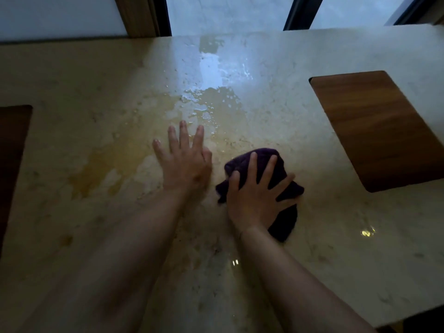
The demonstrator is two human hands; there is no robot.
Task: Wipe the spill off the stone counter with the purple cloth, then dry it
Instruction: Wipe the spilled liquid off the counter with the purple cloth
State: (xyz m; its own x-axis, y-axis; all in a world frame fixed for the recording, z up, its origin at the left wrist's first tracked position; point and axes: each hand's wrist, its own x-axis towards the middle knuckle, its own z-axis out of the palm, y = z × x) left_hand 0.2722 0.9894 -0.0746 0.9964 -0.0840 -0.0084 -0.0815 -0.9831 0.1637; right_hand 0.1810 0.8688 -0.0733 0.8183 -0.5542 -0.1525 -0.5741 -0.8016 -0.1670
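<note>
A pale stone counter [312,248] fills the view. A yellowish wet spill [134,150] spreads across its middle and left, with shiny droplets and a wet sheen [211,97] running toward the far edge. The purple cloth [242,162] lies crumpled on the counter right of centre. My right hand [254,198] presses flat on top of the cloth, fingers spread, covering most of it. My left hand [185,159] rests flat on the wet stone just left of the cloth, fingers apart, holding nothing.
A dark wooden panel [382,131] is set into the counter at the right. Another dark recess [12,150] sits at the left edge. Windows with dark frames [298,13] stand behind the far edge. The counter's near right corner ends around [408,316].
</note>
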